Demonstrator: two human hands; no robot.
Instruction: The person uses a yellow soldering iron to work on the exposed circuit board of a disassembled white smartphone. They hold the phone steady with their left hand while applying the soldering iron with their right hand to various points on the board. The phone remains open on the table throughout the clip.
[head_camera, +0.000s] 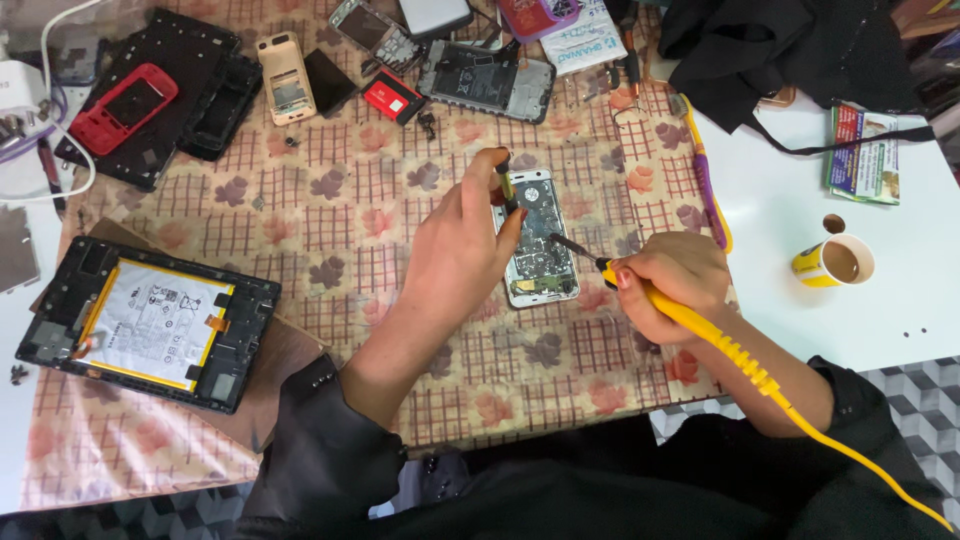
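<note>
Opened white smartphone (540, 240) with its bare circuit board facing up lies flat on the checked, leaf-patterned tablecloth (330, 220), near the middle, where both hands can reach it. Left hand (460, 250) hovers over its left edge, fingers pinched shut around a thin dark tool (505, 185) held upright above the board. Right hand (670, 280), resting on the cloth for steadiness, is closed like a pen grip on a yellow-handled soldering iron (690, 320), its tip slanting onto the board. Further off: a dismantled black tablet (150, 320) and a paper cup of tea (835, 262).
</note>
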